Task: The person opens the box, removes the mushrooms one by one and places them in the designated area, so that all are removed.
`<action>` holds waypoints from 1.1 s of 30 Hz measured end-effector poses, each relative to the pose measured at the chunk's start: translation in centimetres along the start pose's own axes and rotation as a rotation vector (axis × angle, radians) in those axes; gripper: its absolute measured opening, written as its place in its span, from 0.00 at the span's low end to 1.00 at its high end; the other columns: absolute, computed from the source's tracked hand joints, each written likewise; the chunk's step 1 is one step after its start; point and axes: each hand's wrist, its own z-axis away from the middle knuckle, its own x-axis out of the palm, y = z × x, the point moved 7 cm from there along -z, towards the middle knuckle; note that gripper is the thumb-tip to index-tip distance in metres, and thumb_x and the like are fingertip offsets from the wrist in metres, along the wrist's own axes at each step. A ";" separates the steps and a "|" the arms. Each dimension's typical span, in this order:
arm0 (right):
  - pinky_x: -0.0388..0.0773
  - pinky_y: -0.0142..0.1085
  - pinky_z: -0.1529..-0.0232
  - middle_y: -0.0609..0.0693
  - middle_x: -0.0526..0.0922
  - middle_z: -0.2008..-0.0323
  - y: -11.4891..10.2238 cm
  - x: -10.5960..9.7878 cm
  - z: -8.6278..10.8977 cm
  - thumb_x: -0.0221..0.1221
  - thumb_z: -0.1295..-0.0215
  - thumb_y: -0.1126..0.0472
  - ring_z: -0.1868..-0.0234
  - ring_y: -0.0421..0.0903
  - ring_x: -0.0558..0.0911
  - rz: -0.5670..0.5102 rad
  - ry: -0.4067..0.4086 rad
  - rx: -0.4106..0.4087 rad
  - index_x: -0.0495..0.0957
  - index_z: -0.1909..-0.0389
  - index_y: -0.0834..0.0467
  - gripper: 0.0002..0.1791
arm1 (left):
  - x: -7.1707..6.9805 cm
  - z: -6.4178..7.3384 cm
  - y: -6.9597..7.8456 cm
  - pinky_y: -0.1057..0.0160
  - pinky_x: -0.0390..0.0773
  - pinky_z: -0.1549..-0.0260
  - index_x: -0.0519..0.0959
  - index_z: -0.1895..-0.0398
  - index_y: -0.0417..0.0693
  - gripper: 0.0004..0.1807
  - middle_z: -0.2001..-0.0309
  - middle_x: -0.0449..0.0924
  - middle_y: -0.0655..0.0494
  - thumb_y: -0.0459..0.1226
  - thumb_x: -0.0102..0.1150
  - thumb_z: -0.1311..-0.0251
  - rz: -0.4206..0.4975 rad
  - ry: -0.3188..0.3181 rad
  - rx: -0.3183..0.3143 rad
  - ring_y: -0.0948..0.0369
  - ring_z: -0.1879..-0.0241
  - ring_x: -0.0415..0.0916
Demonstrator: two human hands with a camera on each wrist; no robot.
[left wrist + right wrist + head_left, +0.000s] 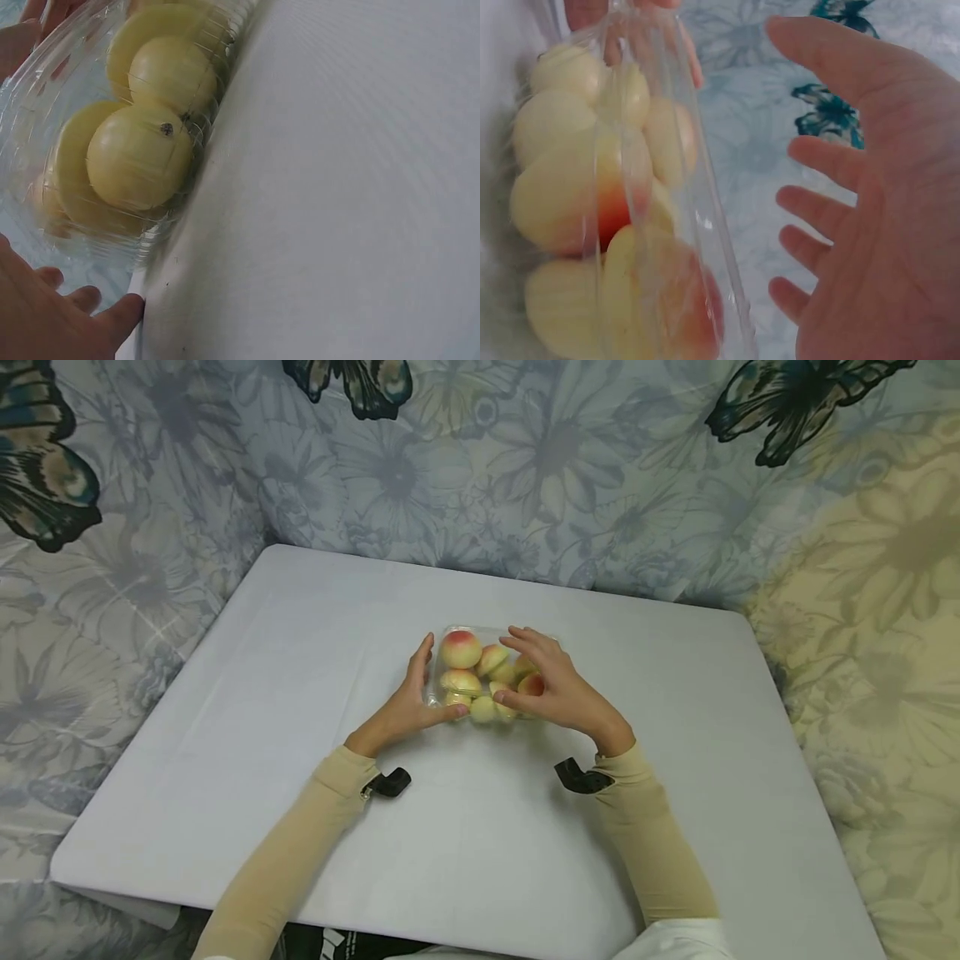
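A clear plastic box [433, 695] full of yellow, red-blushed, peach-like fruits [461, 649] sits between both hands on the table. Through its ribbed wall, the left wrist view shows pale round fruits [140, 156], one with a small dark spot. My left hand [408, 700] is at the box's left end, fingers extended, its thumb overlapping the near edge in the head view. In the left wrist view its spread fingers [112, 322] are close beside the box. My right hand [551, 685] reaches over the right end. Its fingers and thumb are spread apart beside the box wall in the right wrist view [885, 195].
A white-covered table [450, 827] extends around the box. Behind it and at the sides hang floral cloths [555, 468] with dark butterflies [802, 402]. Each sleeve carries a black wrist camera, one on the left [390, 782] and one on the right [581, 776].
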 end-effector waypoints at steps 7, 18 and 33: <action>0.45 0.67 0.24 0.54 0.57 0.21 -1.4 0.8 -1.0 0.72 0.42 0.45 0.18 0.59 0.49 0.153 -0.041 -0.019 0.65 0.26 0.52 0.46 | 0.4 0.3 -0.5 0.43 0.49 0.22 0.26 0.20 0.74 0.71 0.17 0.29 0.60 0.57 0.76 0.50 0.013 0.003 -0.050 0.52 0.17 0.36; 0.43 0.63 0.23 0.54 0.53 0.20 -0.8 2.4 -0.7 0.72 0.41 0.43 0.19 0.62 0.48 0.255 -0.124 0.003 0.60 0.23 0.49 0.48 | 0.1 0.8 -1.6 0.45 0.49 0.21 0.26 0.19 0.70 0.73 0.17 0.30 0.65 0.54 0.78 0.52 0.014 -0.002 -0.075 0.53 0.17 0.39; 0.44 0.59 0.22 0.54 0.56 0.21 -0.8 2.9 -0.6 0.71 0.40 0.45 0.20 0.61 0.51 0.325 -0.135 -0.005 0.59 0.23 0.49 0.48 | 0.5 1.2 -1.8 0.40 0.44 0.22 0.25 0.19 0.70 0.71 0.17 0.36 0.55 0.56 0.75 0.48 0.004 -0.023 -0.119 0.51 0.18 0.38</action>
